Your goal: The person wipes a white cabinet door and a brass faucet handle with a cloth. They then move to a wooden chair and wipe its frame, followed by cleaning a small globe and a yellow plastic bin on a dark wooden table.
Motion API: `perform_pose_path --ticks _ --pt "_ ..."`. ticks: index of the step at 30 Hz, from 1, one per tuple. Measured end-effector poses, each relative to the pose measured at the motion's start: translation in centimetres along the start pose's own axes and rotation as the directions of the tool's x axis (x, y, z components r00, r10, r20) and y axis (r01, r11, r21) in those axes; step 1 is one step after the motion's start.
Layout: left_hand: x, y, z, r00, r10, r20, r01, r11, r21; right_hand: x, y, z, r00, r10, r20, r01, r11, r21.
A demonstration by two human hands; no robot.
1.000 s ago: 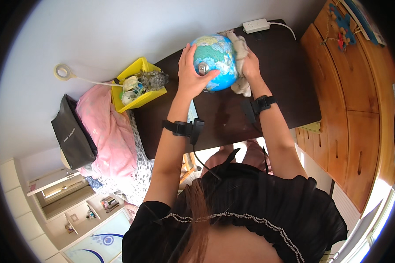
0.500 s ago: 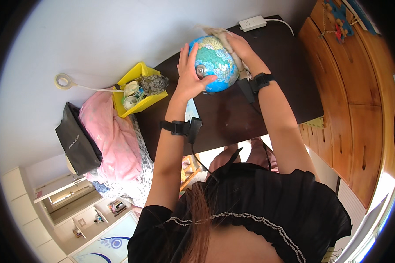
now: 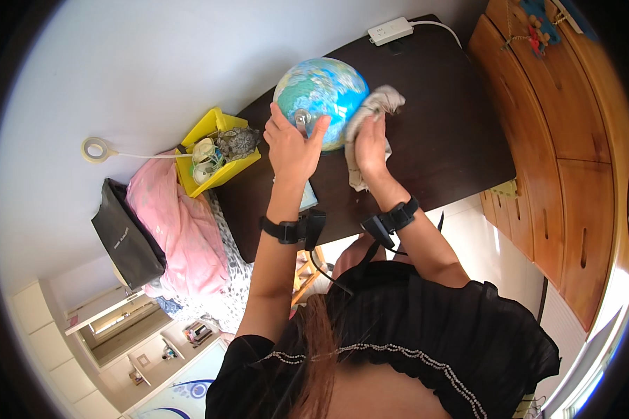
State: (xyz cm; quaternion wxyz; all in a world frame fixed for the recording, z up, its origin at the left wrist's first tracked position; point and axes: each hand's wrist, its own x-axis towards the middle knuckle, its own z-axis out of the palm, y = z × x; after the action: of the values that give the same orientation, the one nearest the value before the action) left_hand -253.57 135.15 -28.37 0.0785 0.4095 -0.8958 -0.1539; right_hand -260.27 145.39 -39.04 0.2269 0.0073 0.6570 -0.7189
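Observation:
A blue-and-green globe (image 3: 332,84) sits on the dark brown table (image 3: 440,133), its surface partly smeared by motion. My left hand (image 3: 292,150) holds its near left side, thumb and fingers spread around the clear round cap at its pole. With my right hand (image 3: 370,148) I press a crumpled beige cloth (image 3: 383,101) against the globe's right side. Part of the cloth hangs down below the palm, toward me. Some of my right fingers are hidden by the cloth. Just below my left wrist lies a light blue flat item (image 3: 307,197), partly covered by the arm.
Left of the globe stands a yellow bin (image 3: 234,169) with cables and a grey lacy bundle. A white power strip (image 3: 391,31) lies at the table's far edge. Wooden drawers (image 3: 583,209) border the right. A black bag (image 3: 126,237) and pink fabric (image 3: 182,230) are at left.
My right hand and the cloth have come down from the globe's far right side to its near right side. The globe appears shifted slightly left and turned, with my left hand still on it.

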Motion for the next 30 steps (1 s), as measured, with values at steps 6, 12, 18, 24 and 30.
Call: perform_pose_path --ticks 6,12,18,24,30 --pt "-2.7 -1.4 0.3 0.996 0.068 0.063 -0.069 0.998 0.010 0.8 -8.1 1.9 0.657 -0.735 0.168 0.694 0.503 -0.515" --pt "-4.3 -3.4 0.6 0.919 0.391 -0.049 -0.384 0.917 0.106 3.9 -7.8 1.5 0.531 -0.836 0.136 0.807 0.451 -0.380" --pt "1.2 -1.5 -3.7 0.790 0.606 -0.096 -0.597 0.795 0.106 5.1 -6.8 0.6 0.567 -0.805 0.172 0.797 0.484 -0.361" --pt "1.9 -1.5 -4.0 0.859 0.491 0.142 -0.451 0.859 -0.241 6.4 -6.2 0.2 0.805 -0.571 0.159 0.588 0.804 -0.090" --pt "1.4 -0.7 -3.6 0.869 0.479 0.121 -0.456 0.872 -0.175 11.2 -3.0 -0.3 0.931 -0.253 0.262 0.143 0.916 0.375"
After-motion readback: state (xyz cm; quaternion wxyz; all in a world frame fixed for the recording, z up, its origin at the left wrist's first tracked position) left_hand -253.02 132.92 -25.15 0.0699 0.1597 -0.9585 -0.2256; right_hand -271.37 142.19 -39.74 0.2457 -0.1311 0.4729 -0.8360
